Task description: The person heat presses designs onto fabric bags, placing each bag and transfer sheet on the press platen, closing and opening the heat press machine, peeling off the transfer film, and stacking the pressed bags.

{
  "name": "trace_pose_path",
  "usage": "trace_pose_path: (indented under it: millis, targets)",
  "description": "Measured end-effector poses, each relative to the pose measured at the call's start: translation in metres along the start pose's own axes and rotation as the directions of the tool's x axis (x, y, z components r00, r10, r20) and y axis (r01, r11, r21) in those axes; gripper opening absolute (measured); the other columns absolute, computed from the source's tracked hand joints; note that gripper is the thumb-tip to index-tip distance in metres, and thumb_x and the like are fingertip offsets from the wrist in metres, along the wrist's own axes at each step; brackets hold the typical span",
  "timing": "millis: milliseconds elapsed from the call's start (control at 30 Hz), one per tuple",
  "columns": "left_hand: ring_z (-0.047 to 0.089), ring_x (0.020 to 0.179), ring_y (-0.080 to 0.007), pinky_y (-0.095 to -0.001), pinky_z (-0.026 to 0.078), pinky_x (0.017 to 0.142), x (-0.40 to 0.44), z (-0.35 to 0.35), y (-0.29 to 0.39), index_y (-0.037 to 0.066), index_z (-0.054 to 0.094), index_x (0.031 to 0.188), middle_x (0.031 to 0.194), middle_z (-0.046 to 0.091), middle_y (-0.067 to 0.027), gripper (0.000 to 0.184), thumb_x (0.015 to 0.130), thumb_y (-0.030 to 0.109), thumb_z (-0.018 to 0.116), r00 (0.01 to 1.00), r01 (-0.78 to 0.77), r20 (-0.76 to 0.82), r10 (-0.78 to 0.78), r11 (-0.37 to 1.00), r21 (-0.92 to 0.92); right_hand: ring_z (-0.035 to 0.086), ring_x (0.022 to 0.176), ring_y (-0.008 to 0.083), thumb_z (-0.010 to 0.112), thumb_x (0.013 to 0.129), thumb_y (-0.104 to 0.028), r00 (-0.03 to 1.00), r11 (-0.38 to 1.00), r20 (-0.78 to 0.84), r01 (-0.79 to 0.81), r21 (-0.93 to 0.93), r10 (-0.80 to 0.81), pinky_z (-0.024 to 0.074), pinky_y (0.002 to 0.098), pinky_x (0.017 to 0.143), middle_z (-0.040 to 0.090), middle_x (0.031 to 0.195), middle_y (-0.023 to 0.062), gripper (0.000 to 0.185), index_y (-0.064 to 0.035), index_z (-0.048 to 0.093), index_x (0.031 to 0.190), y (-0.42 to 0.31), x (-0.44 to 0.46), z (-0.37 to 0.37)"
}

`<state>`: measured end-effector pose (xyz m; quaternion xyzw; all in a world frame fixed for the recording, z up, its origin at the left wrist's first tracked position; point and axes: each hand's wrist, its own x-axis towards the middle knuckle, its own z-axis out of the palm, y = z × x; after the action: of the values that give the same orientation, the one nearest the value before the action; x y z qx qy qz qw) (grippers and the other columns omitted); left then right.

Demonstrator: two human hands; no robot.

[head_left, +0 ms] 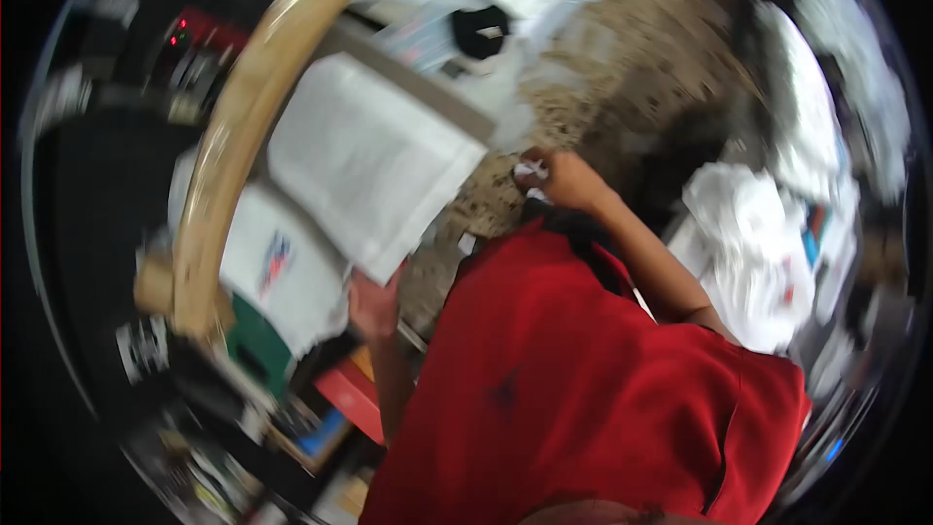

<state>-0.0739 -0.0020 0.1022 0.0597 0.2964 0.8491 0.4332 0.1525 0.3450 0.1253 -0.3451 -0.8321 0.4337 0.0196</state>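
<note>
My left hand [374, 308] is at the lower edge of a stack of flat white sheets or bags [374, 160]; its fingers are blurred and partly hidden there. A second white piece with a red and blue print [277, 258] lies beside that stack, close to the same hand. Closed in a pinch, my right hand [570, 180] holds a small crumpled white scrap [530, 169] in front of my red shirt [603, 369]. Whether the scrap is paper or plastic I cannot tell.
A curved, shiny wooden rail [255, 117] borders the work surface on the left. Worn, stained brown surface [632, 68] shows ahead, with a black round item [479, 31] near it. White plastic bags [748, 253] are heaped at right. A red box-like item [352, 399] sits below left.
</note>
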Motion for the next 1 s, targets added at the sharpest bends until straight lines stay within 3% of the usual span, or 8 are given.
trace_pose_path:
  millis: [133, 233, 333, 400, 433, 567, 700, 1000]
  targets:
    - [0.025, 0.148, -0.0413, -0.0584, 0.018, 0.121, -0.030, -0.014, -0.039, 0.008, 0.028, 0.154, 0.162, 0.027, -0.0141, 0.068, 0.101, 0.045, 0.048, 0.996, 0.028, -0.084, -0.037, 0.994, -0.107, 0.067, 0.099, 0.0377, 0.074, 0.084, -0.025, 0.963, 0.964, -0.039, 0.267, 0.010, -0.266, 0.0529, 0.0439, 0.087, 0.068, 0.112, 0.0231, 0.042, -0.0028, 0.065, 0.118, -0.042, 0.062, 0.026]
    - [0.028, 0.147, -0.0394, -0.0551, 0.019, 0.121, -0.035, -0.031, -0.078, 0.009, 0.035, 0.151, 0.155, 0.039, -0.0140, 0.063, 0.099, 0.039, 0.054, 0.988, -0.152, -0.050, 0.145, 0.974, -0.166, 0.059, 0.115, 0.0433, 0.076, 0.081, -0.020, 0.904, 0.899, -0.071, 0.407, -0.161, -0.422, 0.0488, 0.0468, 0.097, 0.061, 0.124, 0.0253, 0.054, -0.0015, 0.056, 0.129, -0.052, 0.100, 0.054]
    - [0.045, 0.137, -0.0305, -0.0440, 0.034, 0.114, -0.025, 0.003, -0.083, 0.008, 0.049, 0.143, 0.147, 0.049, -0.0161, 0.051, 0.098, 0.030, 0.059, 0.948, -0.164, -0.277, 0.157, 0.987, 0.001, 0.056, 0.117, 0.0469, 0.080, 0.077, -0.025, 0.916, 0.886, -0.008, 0.385, -0.257, -0.400, 0.0471, 0.0482, 0.100, 0.059, 0.123, 0.0306, 0.066, 0.0070, 0.053, 0.128, -0.057, 0.132, 0.079]
    - [0.059, 0.113, -0.0160, -0.0308, 0.046, 0.094, -0.011, 0.016, -0.088, 0.007, 0.060, 0.131, 0.131, 0.063, -0.0128, 0.042, 0.097, 0.033, 0.063, 0.889, 0.139, -0.455, 0.052, 0.916, 0.377, 0.058, 0.114, 0.0462, 0.081, 0.075, -0.025, 0.916, 0.877, 0.013, 0.387, -0.285, -0.400, 0.0484, 0.0480, 0.098, 0.061, 0.119, 0.0303, 0.066, 0.0076, 0.054, 0.126, -0.059, 0.144, 0.089]
    - [0.060, 0.081, -0.0072, -0.0231, 0.045, 0.067, -0.003, 0.001, -0.093, 0.004, 0.065, 0.120, 0.117, 0.070, -0.0088, 0.041, 0.096, 0.038, 0.066, 0.912, 0.162, -0.399, 0.089, 0.819, 0.551, 0.060, 0.110, 0.0455, 0.082, 0.074, -0.026, 0.925, 0.881, -0.004, 0.361, -0.305, -0.380, 0.0496, 0.0478, 0.096, 0.063, 0.115, 0.0301, 0.066, 0.0081, 0.054, 0.123, -0.059, 0.146, 0.090]
    - [0.054, 0.054, -0.0089, -0.0230, 0.038, 0.048, 0.008, 0.000, -0.086, 0.002, 0.065, 0.106, 0.098, 0.073, -0.0056, 0.042, 0.097, 0.044, 0.063, 0.797, 0.317, -0.604, -0.030, 0.871, 0.375, 0.067, 0.094, 0.0444, 0.081, 0.075, -0.023, 0.942, 0.909, -0.016, 0.320, -0.266, -0.336, 0.0536, 0.0464, 0.082, 0.068, 0.097, 0.0279, 0.041, 0.0045, 0.063, 0.099, -0.058, 0.157, 0.090]
    - [0.056, 0.061, -0.0065, -0.0234, 0.042, 0.054, 0.004, -0.011, -0.084, 0.008, 0.067, 0.098, 0.078, 0.070, -0.0013, 0.030, 0.095, 0.038, 0.069, 0.635, 0.198, -0.767, 0.090, 0.941, 0.275, 0.068, 0.088, 0.0431, 0.079, 0.077, -0.022, 0.962, 0.941, -0.019, 0.263, -0.212, -0.273, 0.0538, 0.0463, 0.077, 0.069, 0.088, 0.0265, 0.030, 0.0029, 0.066, 0.087, -0.060, 0.161, 0.087]
    - [0.058, 0.056, -0.0081, -0.0238, 0.043, 0.051, -0.001, -0.032, -0.064, 0.005, 0.068, 0.086, 0.073, 0.069, -0.0034, 0.032, 0.087, 0.035, 0.079, 0.619, 0.251, -0.728, 0.293, 0.806, 0.537, 0.070, 0.076, 0.0386, 0.080, 0.077, -0.026, 0.961, 0.957, -0.062, 0.261, -0.127, -0.270, 0.0543, 0.0435, 0.069, 0.070, 0.080, 0.0218, 0.031, 0.0015, 0.069, 0.084, -0.052, 0.173, 0.073]
